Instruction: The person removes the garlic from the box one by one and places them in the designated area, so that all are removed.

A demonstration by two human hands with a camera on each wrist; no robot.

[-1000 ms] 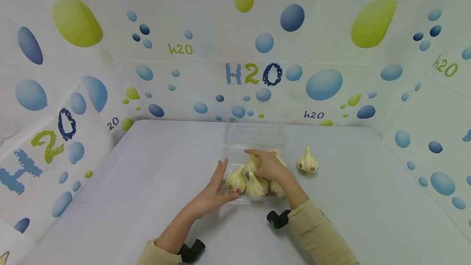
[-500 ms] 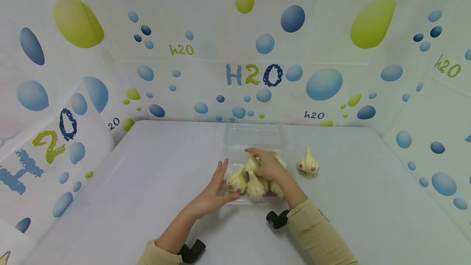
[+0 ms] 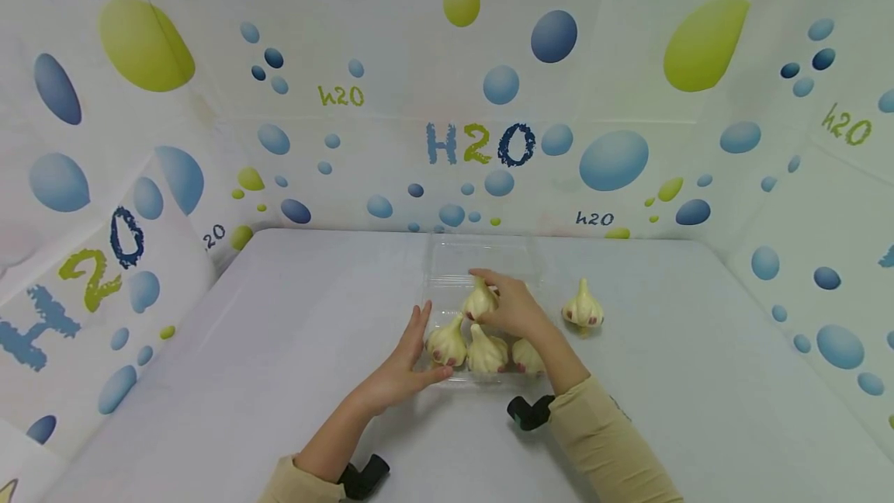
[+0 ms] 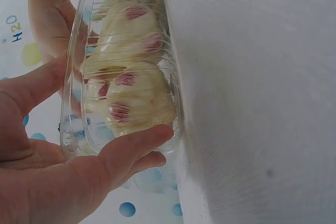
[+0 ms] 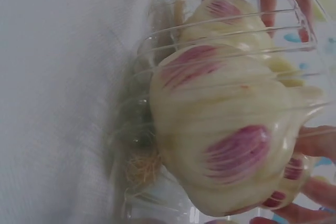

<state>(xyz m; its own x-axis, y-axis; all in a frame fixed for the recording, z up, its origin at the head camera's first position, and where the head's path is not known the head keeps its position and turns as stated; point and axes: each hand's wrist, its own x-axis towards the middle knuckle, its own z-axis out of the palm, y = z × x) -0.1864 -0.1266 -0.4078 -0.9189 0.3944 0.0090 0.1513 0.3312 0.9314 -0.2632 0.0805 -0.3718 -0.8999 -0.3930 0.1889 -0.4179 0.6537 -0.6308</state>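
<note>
A clear plastic clamshell box (image 3: 441, 318) lies on the table with its lid (image 3: 489, 258) folded back behind it. In the head view its front row holds three garlic bulbs: left bulb (image 3: 445, 345), middle bulb (image 3: 486, 353) and right bulb (image 3: 528, 357). My right hand (image 3: 515, 309) pinches another garlic bulb (image 3: 479, 300) over the back of the box. My left hand (image 3: 398, 375) rests at the box's left front corner, fingers straight along the side, thumb along the front wall. One more garlic bulb (image 3: 583, 307) sits upright on the table, right of the box.
Black wrist devices, left one (image 3: 365, 476) and right one (image 3: 531, 413), hang under the forearms near the table. The white table (image 3: 314, 293) ends at a printed sheet (image 3: 391, 45) that rises behind it and at both sides.
My right hand has moved slightly up and back, taking the pinched garlic bulb along. A bulb seen beside that hand earlier is now hidden behind it. The left hand has stayed still.
</note>
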